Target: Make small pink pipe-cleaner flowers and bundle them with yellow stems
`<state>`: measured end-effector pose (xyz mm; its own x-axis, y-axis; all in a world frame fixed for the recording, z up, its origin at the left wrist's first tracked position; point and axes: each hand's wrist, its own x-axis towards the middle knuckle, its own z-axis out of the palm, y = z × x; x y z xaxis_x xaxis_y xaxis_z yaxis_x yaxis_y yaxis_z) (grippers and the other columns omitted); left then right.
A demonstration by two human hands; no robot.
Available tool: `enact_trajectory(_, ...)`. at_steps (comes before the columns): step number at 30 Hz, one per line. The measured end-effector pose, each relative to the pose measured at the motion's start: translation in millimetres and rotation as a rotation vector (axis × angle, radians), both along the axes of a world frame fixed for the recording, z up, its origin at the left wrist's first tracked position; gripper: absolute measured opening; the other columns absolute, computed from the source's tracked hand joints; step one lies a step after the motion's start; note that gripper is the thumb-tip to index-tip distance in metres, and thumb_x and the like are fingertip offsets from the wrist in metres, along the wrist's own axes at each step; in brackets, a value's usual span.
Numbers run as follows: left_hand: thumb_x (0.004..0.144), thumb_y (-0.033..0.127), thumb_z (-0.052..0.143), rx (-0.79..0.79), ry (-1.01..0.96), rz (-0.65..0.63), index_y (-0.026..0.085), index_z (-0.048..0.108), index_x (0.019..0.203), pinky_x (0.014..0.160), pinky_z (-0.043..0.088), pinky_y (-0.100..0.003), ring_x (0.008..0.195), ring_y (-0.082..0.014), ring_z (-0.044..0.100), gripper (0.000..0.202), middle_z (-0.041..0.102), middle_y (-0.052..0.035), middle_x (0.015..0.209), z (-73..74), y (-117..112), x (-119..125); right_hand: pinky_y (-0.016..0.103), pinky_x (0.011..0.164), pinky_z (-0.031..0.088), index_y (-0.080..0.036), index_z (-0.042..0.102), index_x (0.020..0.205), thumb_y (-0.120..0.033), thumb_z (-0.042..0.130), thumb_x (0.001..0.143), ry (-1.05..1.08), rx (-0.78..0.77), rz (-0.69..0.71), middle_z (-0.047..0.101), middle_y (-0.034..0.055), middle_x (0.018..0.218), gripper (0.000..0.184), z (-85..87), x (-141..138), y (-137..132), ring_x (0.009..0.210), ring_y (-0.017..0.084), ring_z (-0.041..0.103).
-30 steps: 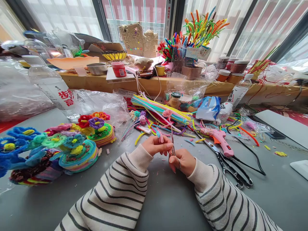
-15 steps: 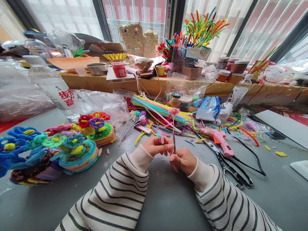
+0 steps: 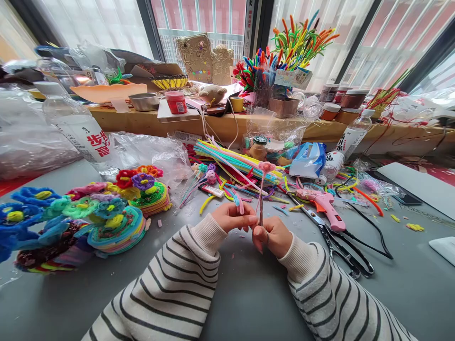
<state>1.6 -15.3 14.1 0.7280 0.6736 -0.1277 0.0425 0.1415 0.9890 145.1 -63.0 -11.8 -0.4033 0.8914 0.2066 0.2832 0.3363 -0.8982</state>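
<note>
My left hand (image 3: 232,217) pinches the lower end of a thin stem that carries a fuzzy pink pipe-cleaner flower (image 3: 267,166). The flower leans to the right above my fingers. In my right hand (image 3: 273,235) is a small pair of scissors (image 3: 261,212), its narrow blades pointing up along the stem. The fingers of both hands almost meet, so the stem's lower end and most of the scissors' handles are hidden. A pink and light-blue fuzzy piece (image 3: 241,204) shows at my left fingers; I cannot tell whether they hold it.
Pipe cleaners (image 3: 231,161) lie bundled beyond my hands. To the right are large black-handled scissors (image 3: 325,234) and a pink glue gun (image 3: 329,210) with its cord. Pipe-cleaner flowers on cake-like bases (image 3: 117,232) stand left, near a water bottle (image 3: 76,125). Bits of trimmed fuzz dot the grey table.
The pink flower has swung right and slightly down, its stem now more slanted. The small scissors and my right hand have shifted slightly right; my left hand has hardly moved.
</note>
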Motion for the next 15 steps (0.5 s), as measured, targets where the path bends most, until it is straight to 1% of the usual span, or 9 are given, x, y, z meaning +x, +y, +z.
enact_trajectory(2, 0.057, 0.035, 0.063, -0.004, 0.007, -0.014, 0.012, 0.052, 0.062, 0.048, 0.032, -0.021, 0.048, -0.0059, 0.044, 0.026, 0.049, 0.0039, 0.049, 0.3, -0.5, 0.3, 0.023, 0.05, 0.036, -0.015, 0.046, 0.035, -0.07, 0.021, 0.067, 0.016, 0.013, 0.008, 0.045, 0.0023, 0.038, 0.068, 0.9, 0.0, 0.0, 0.05, 0.012, 0.047)
enact_trajectory(4, 0.056, 0.035, 0.063, -0.019, 0.011, -0.046, 0.012, 0.052, 0.063, 0.049, 0.033, -0.021, 0.048, -0.0061, 0.044, 0.027, 0.049, 0.0035, 0.05, 0.2, -1.2, 1.0, 0.023, 0.049, 0.036, -0.015, 0.046, 0.036, -0.07, 0.022, 0.066, 0.019, 0.007, -0.007, 0.047, 0.0025, 0.04, 0.067, 1.4, 0.1, 0.0, 0.05, 0.012, 0.048)
enact_trajectory(7, 0.055, 0.036, 0.064, -0.033, 0.007, -0.085, 0.012, 0.052, 0.062, 0.049, 0.034, -0.021, 0.048, -0.0063, 0.044, 0.028, 0.051, 0.0025, 0.051, -1.2, -1.8, 1.9, 0.021, 0.047, 0.037, -0.014, 0.048, 0.039, -0.065, 0.032, 0.069, 0.043, -0.042, -0.056, 0.047, 0.0005, 0.038, 0.061, -0.2, 0.9, 0.1, 0.044, 0.01, 0.047)
enact_trajectory(10, 0.054, 0.037, 0.064, -0.025, 0.006, -0.077, 0.012, 0.051, 0.062, 0.048, 0.035, -0.021, 0.049, -0.0065, 0.045, 0.029, 0.05, 0.0029, 0.051, -2.1, -1.7, 1.8, 0.021, 0.048, 0.038, -0.014, 0.048, 0.039, -0.059, 0.036, 0.072, 0.074, -0.076, -0.083, 0.044, -0.0011, 0.035, 0.057, -3.8, 2.3, 0.6, 0.039, 0.008, 0.045)
enact_trajectory(13, 0.057, 0.036, 0.063, 0.0, 0.011, -0.06, 0.012, 0.051, 0.062, 0.049, 0.035, -0.021, 0.051, -0.007, 0.046, 0.028, 0.05, 0.0029, 0.051, -0.4, -2.0, 0.9, 0.021, 0.049, 0.037, -0.014, 0.048, 0.038, -0.061, 0.033, 0.072, 0.06, -0.079, -0.101, 0.044, -0.0005, 0.034, 0.06, -4.6, 2.5, 0.5, 0.04, 0.009, 0.046)
enact_trajectory(15, 0.058, 0.035, 0.062, 0.022, 0.006, -0.058, 0.011, 0.051, 0.062, 0.05, 0.034, -0.021, 0.05, -0.007, 0.045, 0.026, 0.05, 0.0027, 0.051, 1.8, -2.7, 0.4, 0.022, 0.049, 0.037, -0.014, 0.048, 0.038, -0.065, 0.029, 0.07, 0.043, -0.064, -0.1, 0.049, 0.0016, 0.038, 0.063, -2.6, 1.6, 0.0, 0.044, 0.01, 0.048)
